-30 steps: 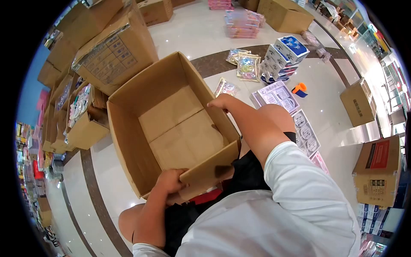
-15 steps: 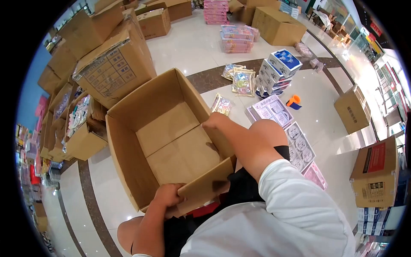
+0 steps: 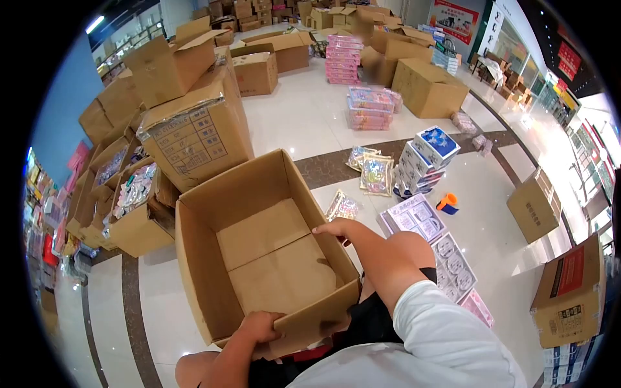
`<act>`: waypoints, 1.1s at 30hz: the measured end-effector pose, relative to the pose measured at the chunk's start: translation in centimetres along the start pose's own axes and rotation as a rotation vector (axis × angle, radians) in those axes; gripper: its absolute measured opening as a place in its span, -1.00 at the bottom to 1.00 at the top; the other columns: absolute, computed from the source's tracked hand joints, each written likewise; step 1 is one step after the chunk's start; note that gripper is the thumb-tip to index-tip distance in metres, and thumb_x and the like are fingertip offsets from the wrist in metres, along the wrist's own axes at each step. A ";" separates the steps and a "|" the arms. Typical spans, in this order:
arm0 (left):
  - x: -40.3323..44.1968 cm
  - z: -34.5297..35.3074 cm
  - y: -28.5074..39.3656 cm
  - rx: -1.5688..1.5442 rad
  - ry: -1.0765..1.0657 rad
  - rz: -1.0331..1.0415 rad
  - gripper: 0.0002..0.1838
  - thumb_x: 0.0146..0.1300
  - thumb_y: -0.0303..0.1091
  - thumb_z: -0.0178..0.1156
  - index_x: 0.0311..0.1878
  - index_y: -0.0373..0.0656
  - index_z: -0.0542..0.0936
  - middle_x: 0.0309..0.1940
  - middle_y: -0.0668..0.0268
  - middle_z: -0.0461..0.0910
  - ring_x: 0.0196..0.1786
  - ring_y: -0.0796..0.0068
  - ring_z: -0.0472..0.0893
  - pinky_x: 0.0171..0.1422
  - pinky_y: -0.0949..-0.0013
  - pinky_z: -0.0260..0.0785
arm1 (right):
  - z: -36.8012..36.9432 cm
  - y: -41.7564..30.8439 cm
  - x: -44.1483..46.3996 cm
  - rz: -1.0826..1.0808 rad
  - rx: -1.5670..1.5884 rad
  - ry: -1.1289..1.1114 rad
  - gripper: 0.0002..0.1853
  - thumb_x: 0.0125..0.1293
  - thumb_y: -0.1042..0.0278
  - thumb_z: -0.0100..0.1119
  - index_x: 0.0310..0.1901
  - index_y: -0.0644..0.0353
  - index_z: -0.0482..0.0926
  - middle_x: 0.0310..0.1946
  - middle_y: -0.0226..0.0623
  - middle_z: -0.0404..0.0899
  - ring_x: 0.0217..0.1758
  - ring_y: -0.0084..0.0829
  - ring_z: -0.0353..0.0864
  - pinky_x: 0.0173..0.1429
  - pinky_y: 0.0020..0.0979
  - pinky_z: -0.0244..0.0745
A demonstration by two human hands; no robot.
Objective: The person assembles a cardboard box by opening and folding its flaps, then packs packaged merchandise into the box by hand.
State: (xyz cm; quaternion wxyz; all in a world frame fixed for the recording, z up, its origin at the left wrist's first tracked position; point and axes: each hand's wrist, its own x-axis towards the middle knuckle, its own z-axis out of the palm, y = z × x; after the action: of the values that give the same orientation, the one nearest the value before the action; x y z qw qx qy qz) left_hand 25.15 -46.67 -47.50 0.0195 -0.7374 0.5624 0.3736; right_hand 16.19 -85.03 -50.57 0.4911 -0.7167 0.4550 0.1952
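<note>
A large open cardboard box [image 3: 206, 265] stands in front of my knees, and its inside shows only bare bottom and walls. My left hand [image 3: 260, 326] grips the near rim, fingers curled over the edge by the near flap. On the right-hand rim, my right hand [image 3: 333, 229] is closed over the top edge, part of its fingers hidden behind the wall. Beyond that hand lie a clear bag of small items [image 3: 343, 205] and a lilac boxed set [image 3: 415, 216].
A taped carton with printed markings [image 3: 197, 142] stands against the box's far left. Filled cartons [image 3: 139, 223] line the left. White-and-blue boxes [image 3: 420, 158], an orange tape dispenser [image 3: 447, 203] and pink packages [image 3: 370, 108] are on the floor to the right and ahead.
The view has tilted upward, so everything appears lower and more of the far cartons shows. Both hands keep their hold on the box rim, with the right hand's fingers shifted slightly.
</note>
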 end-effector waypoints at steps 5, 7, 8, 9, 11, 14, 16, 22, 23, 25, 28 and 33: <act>0.2 -0.3 0.1 0.010 -0.072 -0.018 -0.30 0.01 0.04 0.45 0.29 0.15 0.58 -0.02 0.11 0.71 0.05 0.05 0.67 0.14 0.09 0.51 | 0.7 1.0 1.3 -0.083 -0.018 0.016 -0.02 -0.06 -0.47 0.37 0.03 0.46 0.62 -0.25 0.10 0.61 -0.27 -0.11 0.62 -0.23 -0.09 0.54; 0.3 -0.1 -0.1 0.011 -0.058 -0.010 -0.30 0.01 0.04 0.45 0.29 0.16 0.58 -0.02 0.12 0.71 0.05 0.05 0.67 0.14 0.09 0.51 | 0.5 0.7 1.2 -0.064 -0.004 0.071 -0.08 -0.04 -0.46 0.37 -0.03 0.44 0.66 -0.29 0.05 0.63 -0.29 -0.14 0.61 -0.20 -0.13 0.56; 0.3 -0.1 -0.1 0.012 -0.049 -0.002 -0.30 0.01 0.04 0.45 0.29 0.16 0.58 -0.02 0.13 0.71 0.05 0.05 0.67 0.13 0.09 0.51 | 0.4 0.4 0.9 -0.067 -0.006 0.071 -0.08 -0.04 -0.46 0.37 -0.03 0.44 0.66 -0.29 0.05 0.63 -0.29 -0.14 0.61 -0.20 -0.13 0.56; 0.2 -0.1 -0.2 0.012 -0.047 -0.005 -0.30 0.01 0.04 0.45 0.29 0.16 0.58 -0.02 0.13 0.71 0.05 0.05 0.67 0.13 0.09 0.51 | 0.3 0.3 0.5 -0.047 -0.018 0.042 -0.10 -0.03 -0.43 0.38 -0.03 0.43 0.67 -0.24 0.05 0.66 -0.23 -0.13 0.65 -0.15 -0.16 0.58; 0.0 -0.3 0.0 0.001 -0.050 0.002 -0.30 0.01 0.05 0.46 0.29 0.17 0.58 -0.02 0.13 0.71 0.04 0.05 0.68 0.13 0.09 0.51 | 0.2 0.5 0.5 -0.029 -0.032 0.012 -0.12 -0.03 -0.41 0.38 -0.02 0.42 0.68 -0.19 0.06 0.69 -0.17 -0.12 0.69 -0.11 -0.19 0.61; -0.1 -0.4 0.3 0.000 -0.031 0.017 -0.29 0.00 0.06 0.46 0.29 0.18 0.57 -0.03 0.14 0.72 0.03 0.04 0.68 0.13 0.08 0.51 | 0.5 0.2 0.5 -0.051 -0.136 0.144 -0.16 -0.01 -0.34 0.40 0.03 0.37 0.69 0.02 0.08 0.68 0.05 -0.10 0.70 0.06 -0.21 0.60; 0.0 -0.4 0.2 0.000 -0.033 0.021 -0.28 0.00 0.06 0.47 0.29 0.18 0.57 -0.03 0.14 0.72 0.04 0.04 0.68 0.13 0.08 0.51 | 1.6 -0.2 0.0 -0.112 -0.350 0.234 -0.19 -0.01 -0.29 0.40 0.08 0.33 0.68 0.13 0.07 0.64 0.16 -0.10 0.67 0.21 -0.24 0.56; 0.0 -0.1 0.1 0.010 -0.026 0.015 -0.28 0.00 0.06 0.46 0.30 0.19 0.57 -0.02 0.14 0.71 0.04 0.04 0.68 0.13 0.08 0.51 | 1.6 -0.4 0.2 -0.114 -0.324 0.235 -0.21 0.02 -0.29 0.40 0.06 0.31 0.69 0.06 0.06 0.67 0.05 -0.12 0.71 0.12 -0.21 0.59; 0.0 0.1 -0.1 -0.002 -0.016 0.026 -0.28 0.00 0.05 0.46 0.30 0.19 0.57 -0.02 0.14 0.71 0.04 0.03 0.68 0.13 0.07 0.51 | 1.3 -0.3 0.2 -0.118 -0.327 0.233 -0.21 0.02 -0.29 0.40 0.06 0.31 0.69 0.06 0.06 0.67 0.05 -0.12 0.71 0.12 -0.21 0.59; 0.1 0.4 -0.5 -0.014 -0.015 0.033 -0.29 0.00 0.05 0.46 0.30 0.20 0.57 -0.02 0.14 0.71 0.04 0.03 0.68 0.13 0.07 0.51 | 0.2 0.0 -0.3 -0.012 -0.009 0.027 -0.23 0.03 -0.34 0.39 -0.04 0.32 0.70 -0.10 0.02 0.68 -0.15 -0.18 0.69 -0.10 -0.19 0.60; 0.0 0.3 -0.5 -0.021 -0.010 0.039 -0.29 0.00 0.03 0.46 0.29 0.20 0.57 -0.02 0.14 0.72 0.03 0.04 0.68 0.12 0.06 0.51 | -0.6 0.0 -1.0 -0.046 -0.010 0.016 -0.23 0.03 -0.39 0.38 -0.11 0.32 0.70 -0.21 -0.01 0.63 -0.29 -0.24 0.60 -0.25 -0.21 0.54; -0.5 -0.5 0.4 -0.006 -0.009 0.035 -0.31 -0.01 0.01 0.46 0.28 0.20 0.58 -0.04 0.15 0.72 0.02 0.04 0.68 0.11 0.04 0.52 | -0.8 -0.5 -2.1 0.035 -0.025 -0.073 -0.11 0.05 -0.44 0.34 0.17 0.26 0.62 0.10 -0.09 0.64 0.05 -0.15 0.66 0.17 -0.10 0.57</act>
State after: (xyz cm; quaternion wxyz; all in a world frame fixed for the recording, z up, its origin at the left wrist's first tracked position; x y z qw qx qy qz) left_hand 24.99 -46.65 -46.71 0.0133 -0.7260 0.5740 0.3786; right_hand 15.42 -84.72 -48.43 0.4949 -0.7071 0.4469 0.2354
